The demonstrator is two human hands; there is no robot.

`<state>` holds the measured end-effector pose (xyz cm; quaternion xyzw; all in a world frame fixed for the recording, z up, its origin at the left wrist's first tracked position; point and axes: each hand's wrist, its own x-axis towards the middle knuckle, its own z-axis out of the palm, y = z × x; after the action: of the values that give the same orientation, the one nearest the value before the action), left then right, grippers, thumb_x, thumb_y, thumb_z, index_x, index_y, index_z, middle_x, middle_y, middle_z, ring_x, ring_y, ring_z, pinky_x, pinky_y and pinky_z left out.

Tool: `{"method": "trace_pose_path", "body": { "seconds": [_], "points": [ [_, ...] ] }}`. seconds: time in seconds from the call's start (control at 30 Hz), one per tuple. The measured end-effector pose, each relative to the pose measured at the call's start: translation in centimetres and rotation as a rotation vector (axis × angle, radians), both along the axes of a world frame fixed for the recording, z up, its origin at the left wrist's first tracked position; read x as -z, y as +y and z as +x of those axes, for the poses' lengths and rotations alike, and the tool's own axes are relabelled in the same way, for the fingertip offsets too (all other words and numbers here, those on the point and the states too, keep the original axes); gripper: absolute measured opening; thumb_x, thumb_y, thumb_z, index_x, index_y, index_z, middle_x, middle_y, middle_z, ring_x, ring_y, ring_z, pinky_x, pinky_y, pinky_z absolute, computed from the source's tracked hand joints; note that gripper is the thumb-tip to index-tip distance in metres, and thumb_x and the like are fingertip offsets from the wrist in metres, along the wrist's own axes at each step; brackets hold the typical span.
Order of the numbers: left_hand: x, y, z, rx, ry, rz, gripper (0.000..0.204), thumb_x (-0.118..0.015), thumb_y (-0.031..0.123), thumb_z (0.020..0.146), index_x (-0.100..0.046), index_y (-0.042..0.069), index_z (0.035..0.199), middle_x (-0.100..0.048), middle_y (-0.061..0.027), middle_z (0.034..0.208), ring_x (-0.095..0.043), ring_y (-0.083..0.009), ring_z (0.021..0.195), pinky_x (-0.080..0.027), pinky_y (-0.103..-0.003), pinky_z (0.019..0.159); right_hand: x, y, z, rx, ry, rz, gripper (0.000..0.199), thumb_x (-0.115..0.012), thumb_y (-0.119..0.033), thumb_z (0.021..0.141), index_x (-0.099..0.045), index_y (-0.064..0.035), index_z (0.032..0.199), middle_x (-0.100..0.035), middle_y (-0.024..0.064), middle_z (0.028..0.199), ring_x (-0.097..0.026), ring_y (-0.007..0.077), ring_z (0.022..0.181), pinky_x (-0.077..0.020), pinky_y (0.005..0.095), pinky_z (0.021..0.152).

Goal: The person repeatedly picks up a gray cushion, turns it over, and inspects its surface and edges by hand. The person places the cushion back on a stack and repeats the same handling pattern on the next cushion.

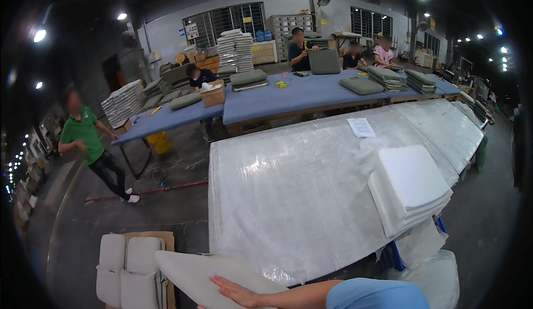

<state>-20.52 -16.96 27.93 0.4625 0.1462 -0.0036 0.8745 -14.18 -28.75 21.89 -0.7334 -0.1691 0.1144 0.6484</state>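
White foam pad [194,275] under right hand [236,292], fingers flat on top, no grip; left hand unseen

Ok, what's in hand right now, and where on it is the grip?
One hand lies flat on top of a white foam cushion pad, near its right end. Which hand it is, and whether the fingers actually close on the pad, cannot be told.

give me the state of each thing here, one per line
right hand: flat on the white cushion, fingers spread
white cushion: tilted, at the near table edge
plastic-covered table: bare in the middle
white foam stack: piled flat at the table's right edge
sheet of paper: lying flat
cardboard box: open, on the blue table
left hand: not in view
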Motion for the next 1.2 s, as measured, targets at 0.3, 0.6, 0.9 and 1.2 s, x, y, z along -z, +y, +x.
{"method": "trace_pose_path", "body": {
  "seconds": [0.3,0.6,0.9,1.2],
  "points": [
    [-1.5,-2.6,0.5,-0.136,0.181,0.197,0.085,-0.022,0.066,0.107,-0.03,0.003,0.162,-0.041,-0.0192,0.161,-0.04,-0.0351,0.147,-0.031,-0.046,0.124,9.6,-1.0,2.3,-0.027,0.072,-0.03,0.075,-0.023,-0.054,0.113,-0.019,0.0002,0.165,-0.018,0.0173,0.173,-0.013,0.0284,0.161,-0.0088,0.0376,0.131],
    [-4.5,-3.2,3.9,-0.062,-0.127,0.246,0.074,-0.036,0.045,0.112,-0.003,0.01,0.169,-0.02,-0.0141,0.171,-0.034,-0.0299,0.151,-0.029,-0.04,0.124,3.8,-5.1,7.2,-0.044,0.109,-0.367,0.068,-0.027,-0.048,0.114,-0.026,-0.0019,0.164,-0.032,0.0201,0.168,-0.027,0.0317,0.157,-0.0181,0.0383,0.129],
    [-4.9,-3.3,7.4,-0.085,-0.199,0.424,0.082,-0.051,0.019,0.106,0.002,0.004,0.168,-0.019,-0.0192,0.171,-0.032,-0.0304,0.15,-0.025,-0.038,0.123,-6.6,-2.1,7.1,-0.105,-0.016,0.269,0.067,-0.027,-0.041,0.115,-0.017,0.0023,0.165,-0.017,0.0178,0.173,-0.013,0.0282,0.162,-0.0089,0.0359,0.13],
    [-8.3,-2.9,5.7,-0.173,-0.014,0.415,0.085,-0.053,0.026,0.102,-0.005,-0.002,0.166,-0.011,-0.0206,0.173,-0.013,-0.032,0.16,-0.01,-0.038,0.129,-0.9,-0.3,6.6,-0.063,-0.016,0.164,0.06,-0.031,-0.031,0.114,-0.025,0.0026,0.163,-0.023,0.019,0.172,-0.015,0.0289,0.161,-0.0099,0.0355,0.13]
  ]
}}
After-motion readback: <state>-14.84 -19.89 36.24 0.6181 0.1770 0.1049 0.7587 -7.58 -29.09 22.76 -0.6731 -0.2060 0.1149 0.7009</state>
